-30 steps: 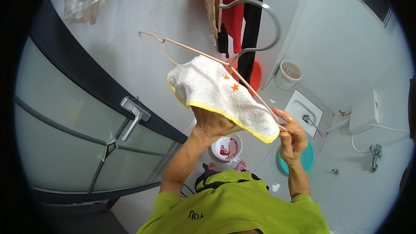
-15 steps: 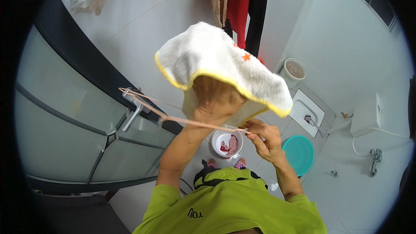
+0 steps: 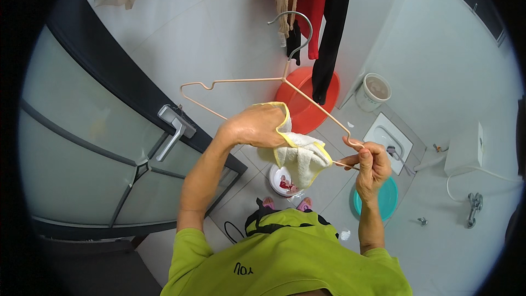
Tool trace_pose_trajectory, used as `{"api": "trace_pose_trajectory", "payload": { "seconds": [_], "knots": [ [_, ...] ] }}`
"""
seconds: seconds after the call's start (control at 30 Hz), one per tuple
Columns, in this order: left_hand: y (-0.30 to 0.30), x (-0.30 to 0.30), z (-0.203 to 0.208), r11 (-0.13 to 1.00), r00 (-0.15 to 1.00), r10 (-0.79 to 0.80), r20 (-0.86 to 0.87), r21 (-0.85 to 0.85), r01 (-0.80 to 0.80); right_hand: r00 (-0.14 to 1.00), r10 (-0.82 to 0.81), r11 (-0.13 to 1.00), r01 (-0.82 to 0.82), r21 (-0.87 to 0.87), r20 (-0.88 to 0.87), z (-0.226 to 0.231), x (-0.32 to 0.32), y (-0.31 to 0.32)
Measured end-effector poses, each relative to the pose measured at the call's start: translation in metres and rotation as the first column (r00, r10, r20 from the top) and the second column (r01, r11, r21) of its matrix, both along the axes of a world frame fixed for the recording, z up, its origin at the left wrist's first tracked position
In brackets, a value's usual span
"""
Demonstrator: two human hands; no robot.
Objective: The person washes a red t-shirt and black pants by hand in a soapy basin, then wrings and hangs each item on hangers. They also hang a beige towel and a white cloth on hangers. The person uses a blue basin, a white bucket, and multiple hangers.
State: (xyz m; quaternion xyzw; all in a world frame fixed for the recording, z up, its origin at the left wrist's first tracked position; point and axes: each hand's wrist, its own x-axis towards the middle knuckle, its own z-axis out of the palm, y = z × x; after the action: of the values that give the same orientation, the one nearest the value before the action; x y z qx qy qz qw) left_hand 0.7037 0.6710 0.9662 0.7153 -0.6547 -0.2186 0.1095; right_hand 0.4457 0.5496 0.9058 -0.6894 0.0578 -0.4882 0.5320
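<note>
A pinkish wire clothes hanger (image 3: 323, 108) with a metal hook faces me, hook upward. My right hand (image 3: 372, 164) pinches its right corner between thumb and fingers. My left hand (image 3: 257, 126) is closed on a white towel (image 3: 303, 165) with yellow edging, which is bunched by the hanger's lower bar. The towel's lower part hangs down below the hand; whether it passes around the bar is hidden behind the hand. The left fingers are partly covered by the cloth.
Beyond the hanger stands a red-orange basin (image 3: 307, 118) under hanging red trousers (image 3: 318, 11) and black clothing (image 3: 329, 38). A white bucket (image 3: 373, 92) and squat toilet (image 3: 383, 126) are at right, near a teal basin (image 3: 390, 200). A glass door (image 3: 87, 142) with handle (image 3: 174, 131) is at left.
The towel, spread high over my left hand before, is now lower and bunched by the hanger's bar. The hanger has turned to face me with its hook up. My right hand moved right.
</note>
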Motion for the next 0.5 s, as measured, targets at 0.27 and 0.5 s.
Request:
{"api": "trace_pose_trajectory", "payload": {
  "seconds": [0.27,0.5],
  "knots": [
    [-0.014,0.006,-0.002,0.976,0.828,0.172,-0.533,0.206,-0.070,0.993,0.045,0.999,-0.047,-0.012,-0.112,-0.002,-0.001,0.011],
    [-0.001,-0.015,0.002,0.961,0.969,0.198,0.145,-0.224,-0.163,0.994,0.004,0.993,0.008,0.116,-0.107,-0.008,0.006,0.016]
  ]
}}
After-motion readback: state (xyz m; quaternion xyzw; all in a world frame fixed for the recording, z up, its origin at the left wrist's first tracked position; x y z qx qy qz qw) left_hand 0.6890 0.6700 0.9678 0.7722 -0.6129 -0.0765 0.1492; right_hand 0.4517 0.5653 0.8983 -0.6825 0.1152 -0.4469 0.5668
